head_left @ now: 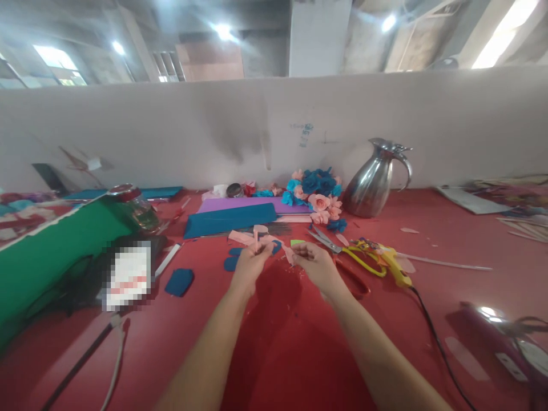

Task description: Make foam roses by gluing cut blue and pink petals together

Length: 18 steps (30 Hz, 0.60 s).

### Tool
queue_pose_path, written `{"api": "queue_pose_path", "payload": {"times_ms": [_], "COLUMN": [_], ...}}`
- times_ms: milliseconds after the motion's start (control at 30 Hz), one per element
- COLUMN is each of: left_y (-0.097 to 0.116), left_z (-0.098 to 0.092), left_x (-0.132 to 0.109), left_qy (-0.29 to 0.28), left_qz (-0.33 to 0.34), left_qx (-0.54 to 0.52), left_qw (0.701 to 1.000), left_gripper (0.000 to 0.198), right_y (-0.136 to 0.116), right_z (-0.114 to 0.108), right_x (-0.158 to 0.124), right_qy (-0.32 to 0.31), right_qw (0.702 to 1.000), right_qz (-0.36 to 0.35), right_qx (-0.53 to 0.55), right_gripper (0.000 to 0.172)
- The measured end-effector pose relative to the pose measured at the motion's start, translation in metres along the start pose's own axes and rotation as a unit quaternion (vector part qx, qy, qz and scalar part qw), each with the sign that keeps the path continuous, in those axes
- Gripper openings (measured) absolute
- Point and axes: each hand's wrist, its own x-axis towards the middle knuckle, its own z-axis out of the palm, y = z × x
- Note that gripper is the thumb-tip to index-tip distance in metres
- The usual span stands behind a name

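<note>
My left hand [252, 264] is closed in a pinch, with a narrow pink paper strip [256, 238] standing up from its fingertips. Just to the right, my right hand [314, 264] pinches a pale pink crepe paper piece [287, 252]. The two hands are apart, close above the red table [278, 365]. Beside my left hand lie dark blue paper petals [232, 263], and more pink paper is just behind it. Scissors [331, 242] with yellow handles lie open beyond my right hand, next to a yellow glue gun [391, 265] with a black cord.
Blue and pink paper flowers [319, 191] are heaped near the wall beside a steel jug [371, 182]. Blue paper [231, 220] lies over purple sheets [214, 204]. At left are a glass jar [137, 208], a green box [64, 257] and a blue paper piece [179, 282].
</note>
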Motion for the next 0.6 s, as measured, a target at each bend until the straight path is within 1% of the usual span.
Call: {"api": "queue_pose_path", "payload": {"times_ms": [100,233,300,400,500,600], "left_y": [0.005,0.012,0.014,0.016,0.017,0.018], "left_z": [0.008,0.009,0.009,0.01,0.009,0.009], "left_x": [-0.008,-0.013,-0.014,-0.013,-0.013,-0.014], "left_qy": [-0.058,-0.1,-0.113,-0.119,-0.13,-0.146], "left_qz": [-0.049,-0.102,-0.126,-0.151,-0.16,-0.159], "left_qx": [-0.007,-0.029,-0.037,-0.065,-0.088,-0.09], "left_qw": [0.997,0.989,0.985,0.979,0.975,0.972], "left_gripper": [0.036,0.047,0.051,0.053,0.054,0.053], "right_y": [-0.008,-0.017,-0.018,-0.02,-0.021,-0.021], "right_z": [0.003,0.002,0.001,0.001,0.001,0.0], "right_x": [-0.004,-0.007,-0.008,-0.008,-0.009,-0.008], "right_qy": [-0.026,-0.028,-0.039,-0.054,-0.058,-0.058], "right_qw": [0.996,0.985,0.979,0.974,0.967,0.959], "right_qz": [0.042,0.085,0.093,0.103,0.12,0.138], "right_qx": [0.075,0.15,0.175,0.195,0.216,0.239], "right_gripper": [0.024,0.031,0.033,0.033,0.033,0.034]}}
